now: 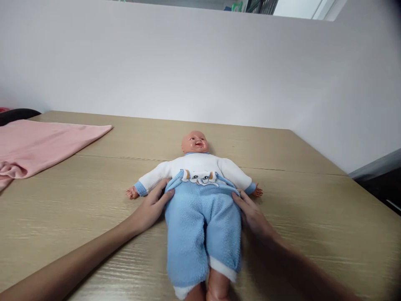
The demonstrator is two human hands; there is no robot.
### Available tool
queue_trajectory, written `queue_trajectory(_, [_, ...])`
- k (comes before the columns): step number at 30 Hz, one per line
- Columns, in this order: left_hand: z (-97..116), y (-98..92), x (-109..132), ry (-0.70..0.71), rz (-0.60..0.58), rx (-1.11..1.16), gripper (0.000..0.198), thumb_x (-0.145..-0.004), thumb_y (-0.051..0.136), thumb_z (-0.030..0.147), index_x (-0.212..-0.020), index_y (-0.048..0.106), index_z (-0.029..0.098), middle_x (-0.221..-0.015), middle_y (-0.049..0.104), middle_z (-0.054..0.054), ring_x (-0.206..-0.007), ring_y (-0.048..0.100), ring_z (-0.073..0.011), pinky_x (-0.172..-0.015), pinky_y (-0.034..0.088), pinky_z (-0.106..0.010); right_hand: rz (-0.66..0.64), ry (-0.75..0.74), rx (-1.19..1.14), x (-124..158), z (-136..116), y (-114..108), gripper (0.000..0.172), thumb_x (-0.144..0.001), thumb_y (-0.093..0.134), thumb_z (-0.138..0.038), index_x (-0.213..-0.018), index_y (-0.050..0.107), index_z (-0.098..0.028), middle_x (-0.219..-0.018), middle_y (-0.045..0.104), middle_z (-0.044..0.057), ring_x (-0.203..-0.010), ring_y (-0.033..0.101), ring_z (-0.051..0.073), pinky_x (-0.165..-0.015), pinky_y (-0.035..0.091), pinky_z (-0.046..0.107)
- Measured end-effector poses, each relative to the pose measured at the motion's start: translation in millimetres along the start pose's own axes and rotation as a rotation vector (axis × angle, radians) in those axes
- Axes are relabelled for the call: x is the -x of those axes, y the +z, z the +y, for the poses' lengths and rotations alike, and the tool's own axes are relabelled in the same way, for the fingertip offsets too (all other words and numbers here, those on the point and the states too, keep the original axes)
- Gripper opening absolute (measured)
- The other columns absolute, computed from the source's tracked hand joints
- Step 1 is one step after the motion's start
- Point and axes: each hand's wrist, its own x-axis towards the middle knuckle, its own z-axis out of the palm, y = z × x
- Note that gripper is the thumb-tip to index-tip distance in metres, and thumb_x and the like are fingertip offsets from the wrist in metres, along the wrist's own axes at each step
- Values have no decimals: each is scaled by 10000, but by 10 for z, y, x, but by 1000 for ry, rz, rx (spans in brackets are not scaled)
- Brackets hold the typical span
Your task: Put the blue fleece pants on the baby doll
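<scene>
A baby doll (194, 143) lies on its back on the table, its head toward the wall and its bare legs toward me. It wears a white top (200, 162) with blue cuffs and fluffy blue trousers (188, 225) with white hems. An animal face is on the front at the waist. On the left side of the waistband, my left hand (153, 205) grips the trousers between thumb and fingers. My right hand (252, 211) pinches the opposite side of the waistband. The fingertips of both hands are partly hidden by the cloth.
The doll rests on a wood-grain table (94, 225) with a seam running across it. A pink cloth (53, 140) is spread at the left. A pale wall (188, 71) stands behind the table, and a dark object (379, 188) is beyond the right edge.
</scene>
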Motion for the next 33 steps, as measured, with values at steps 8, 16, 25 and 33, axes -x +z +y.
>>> queue_trajectory(8, [9,92,-124,-309,-16,776,410,-858,898,357,-1217,738,239,-1235,782,-52,-1083,712,-235,-882,568,-294,-158,25,-137,-175,-61,151,551,-715,907,-593,-1156,760,-297,-1253,807,58,-1280,696,338,-1136,534,488])
queue_trajectory(16, [-4,3,-183,-245,-131,680,507,-901,869,402,-1367,743,248,-1417,749,-89,-1274,701,-302,-1015,598,-334,-76,-327,343,-131,-203,34,357,-839,804,-574,-830,660,-247,-804,641,-3,-799,575,222,-789,453,361])
queue_trajectory(25, [48,17,-351,-216,16,584,518,-920,857,444,-1400,689,347,-1549,671,-21,-1308,679,-234,-1056,565,-283,-57,-451,323,-325,-427,257,413,-959,618,-642,-804,545,-266,-822,542,-11,-836,512,218,-860,437,370])
queue_trajectory(33, [-19,-32,-166,-283,-57,663,196,-762,803,257,-944,773,192,-918,768,-15,-875,680,-203,-786,554,-271,-97,-206,221,-407,-135,164,459,-830,721,-717,-936,706,-270,-946,727,29,-949,650,271,-946,522,426])
